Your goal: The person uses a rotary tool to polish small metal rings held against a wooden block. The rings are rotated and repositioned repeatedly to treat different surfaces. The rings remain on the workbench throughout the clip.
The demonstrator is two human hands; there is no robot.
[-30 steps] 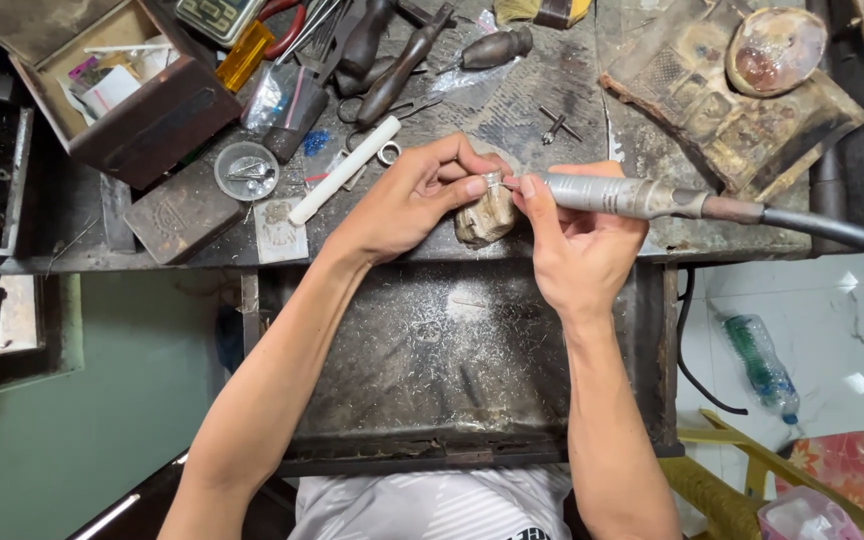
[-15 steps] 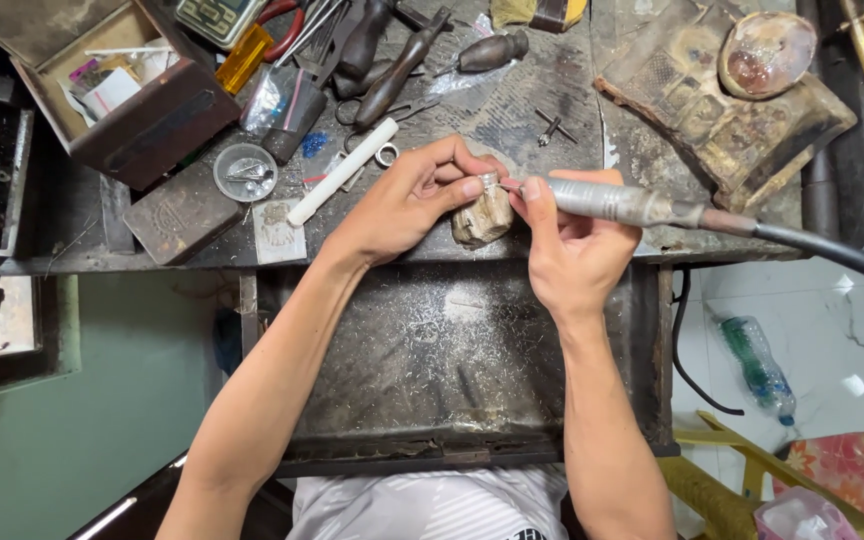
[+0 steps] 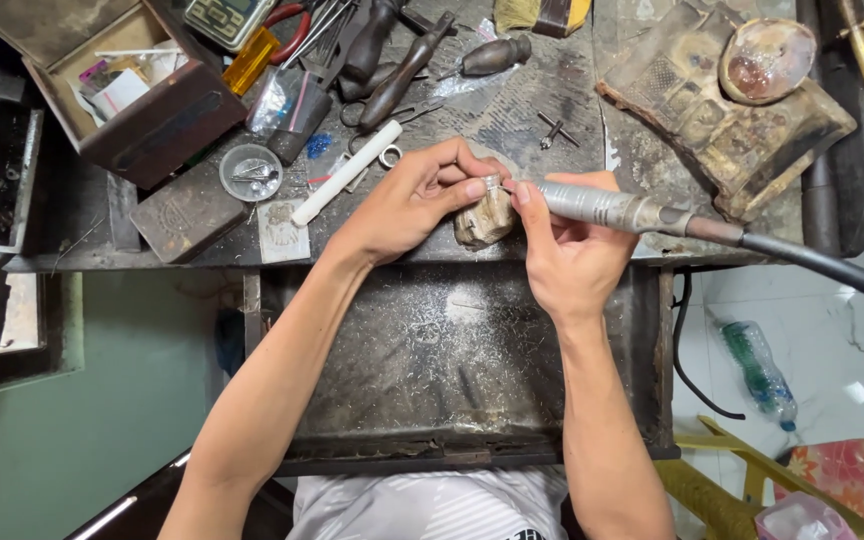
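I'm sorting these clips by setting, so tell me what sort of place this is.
Probably a jeweller's or metalworker's bench. The right hand holds a flexible-shaft rotary handpiece to a small metal piece pinched by the left hand, over a tray dusted with filings.

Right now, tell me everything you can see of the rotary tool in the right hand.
The rotary tool is a slim handpiece of dull grey metal, lying nearly level above the front edge of the workbench. The right hand grips it from below, thumb near its nose. Its fine tip meets a small silvery piece pinched in the left hand over a worn wooden peg. At the rear, a brownish collar joins a thick black cable running off to the right. Whether it is spinning cannot be told.
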